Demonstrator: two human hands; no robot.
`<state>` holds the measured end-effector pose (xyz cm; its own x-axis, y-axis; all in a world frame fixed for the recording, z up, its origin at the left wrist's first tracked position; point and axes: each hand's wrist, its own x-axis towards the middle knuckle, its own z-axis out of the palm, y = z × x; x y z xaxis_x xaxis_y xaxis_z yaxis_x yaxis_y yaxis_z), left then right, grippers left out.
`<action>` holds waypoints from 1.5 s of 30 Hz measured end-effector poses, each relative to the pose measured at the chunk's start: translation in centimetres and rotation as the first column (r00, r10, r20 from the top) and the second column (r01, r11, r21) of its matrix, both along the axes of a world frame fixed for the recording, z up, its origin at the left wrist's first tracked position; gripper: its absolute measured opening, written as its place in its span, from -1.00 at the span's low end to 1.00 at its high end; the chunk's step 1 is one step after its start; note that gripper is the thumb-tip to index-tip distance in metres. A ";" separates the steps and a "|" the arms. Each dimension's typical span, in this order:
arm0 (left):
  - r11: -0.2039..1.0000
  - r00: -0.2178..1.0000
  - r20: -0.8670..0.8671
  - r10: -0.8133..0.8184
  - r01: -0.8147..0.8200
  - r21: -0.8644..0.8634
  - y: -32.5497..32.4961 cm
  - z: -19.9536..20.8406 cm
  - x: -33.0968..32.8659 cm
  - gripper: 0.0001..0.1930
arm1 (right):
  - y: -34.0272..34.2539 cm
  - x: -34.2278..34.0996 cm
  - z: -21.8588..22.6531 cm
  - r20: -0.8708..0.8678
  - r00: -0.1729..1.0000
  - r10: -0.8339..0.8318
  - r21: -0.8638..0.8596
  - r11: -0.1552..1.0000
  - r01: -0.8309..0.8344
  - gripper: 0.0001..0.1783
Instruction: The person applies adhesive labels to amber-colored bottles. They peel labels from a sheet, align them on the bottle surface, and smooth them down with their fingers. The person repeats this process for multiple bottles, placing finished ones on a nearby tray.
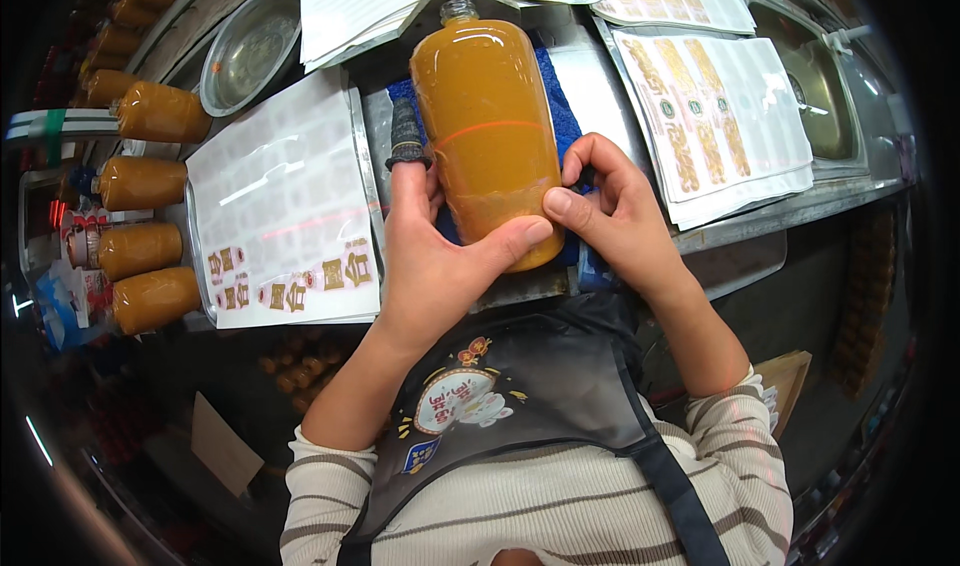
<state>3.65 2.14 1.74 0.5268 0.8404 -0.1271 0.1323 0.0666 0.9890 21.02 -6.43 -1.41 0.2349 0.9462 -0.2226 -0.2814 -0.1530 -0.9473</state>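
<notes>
A large mustard-brown glossy bottle [490, 136] with a clear threaded neck lies in front of me, its neck pointing away. A thin red line of light crosses its body. My left hand [425, 276] grips its lower left side, thumb on the front face and the other fingers partly hidden along the edge. A dark knitted finger sleeve [406, 131] covers one finger of that hand. At the lower right edge, my right hand [625, 221] has its thumb pressed on the bottle and its fingers curled beside it. Beneath the bottle lies a blue towel [562, 106].
Sheets of gold decals [740, 126] are stacked at right, beside a metal sink [858, 141]. To the left lies another decal sheet [290, 166], mostly bare. Several similar bottles [145, 183] line the far left. A metal basin [210, 78] stands at the back left.
</notes>
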 end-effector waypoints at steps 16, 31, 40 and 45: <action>0.845 0.976 -0.195 -0.100 0.187 0.501 -0.5 -3.1 -2.9 0.29 | -1.1 -0.4 5.7 0.131 0.951 -0.278 0.030 0.960 0.277 -0.61; 0.807 0.989 -0.147 -0.028 0.109 0.581 -1.0 -3.1 -2.4 0.23 | -1.9 -1.0 2.5 0.460 0.852 -0.249 -0.048 0.951 0.304 -0.79; 0.790 0.977 -0.205 -0.051 0.166 0.591 -0.7 -4.8 -3.4 0.19 | -2.2 -1.1 0.6 0.481 0.827 -0.289 0.016 0.947 0.321 -0.84; 0.916 0.987 -0.108 -0.118 0.150 0.372 -0.1 -4.6 -3.1 0.17 | -1.8 -2.1 2.8 0.498 0.789 -0.358 0.246 0.932 0.268 -0.83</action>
<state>0.55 2.00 -2.87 0.6392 0.7564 0.1386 0.1946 -0.3334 0.9225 18.96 -8.19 1.43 0.5619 0.8107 0.1644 0.2599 0.0156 -0.9655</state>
